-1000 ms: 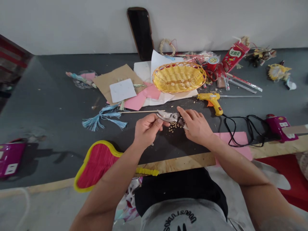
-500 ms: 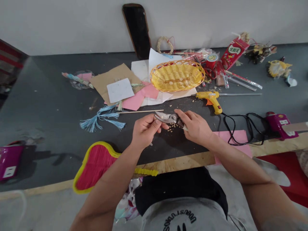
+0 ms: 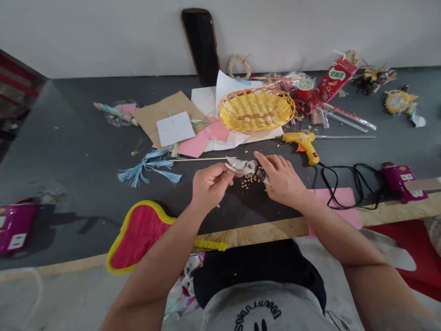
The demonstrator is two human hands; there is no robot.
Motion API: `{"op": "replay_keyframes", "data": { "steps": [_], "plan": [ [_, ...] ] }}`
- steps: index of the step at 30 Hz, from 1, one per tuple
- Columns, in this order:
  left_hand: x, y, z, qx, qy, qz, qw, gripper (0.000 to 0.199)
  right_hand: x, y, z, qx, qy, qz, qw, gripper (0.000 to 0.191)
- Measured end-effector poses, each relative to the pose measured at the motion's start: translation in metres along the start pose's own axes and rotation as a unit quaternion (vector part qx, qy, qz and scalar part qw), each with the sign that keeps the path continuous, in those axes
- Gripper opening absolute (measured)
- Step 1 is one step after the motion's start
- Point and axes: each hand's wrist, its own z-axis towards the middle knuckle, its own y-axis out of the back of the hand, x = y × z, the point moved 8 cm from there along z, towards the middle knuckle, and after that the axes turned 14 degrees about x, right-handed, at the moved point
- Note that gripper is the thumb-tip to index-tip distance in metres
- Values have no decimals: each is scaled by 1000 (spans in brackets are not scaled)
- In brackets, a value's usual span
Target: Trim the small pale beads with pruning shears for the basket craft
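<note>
At lower centre, the left hand [image 3: 211, 186] pinches steel-bladed pruning shears [image 3: 243, 167]; the right hand [image 3: 280, 179] closes around their handles.

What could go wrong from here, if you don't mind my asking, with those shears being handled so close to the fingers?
The left hand is right up against the metal blades of the pruning shears, so a slip could nick a finger. The right hand, on the handles, is also close to the glue gun; if the gun is hot, which cannot be told, a knuckle might touch it. The pale crumbs below the shears could get scattered.
</note>
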Motion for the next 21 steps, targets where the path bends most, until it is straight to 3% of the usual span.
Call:
{"op": "replay_keyframes", "data": {
  "steps": [13, 21],
  "plan": [
    [-5, -1, 0, 17, -10, -2, 1000, 34, 1, -2, -1, -2, -2, -6, 1000, 62],
    [-6, -4, -2, 22, -18, -30, 999, 36, 3, -5, -3, 7, 1, -5, 1000, 69]
  ]
}}
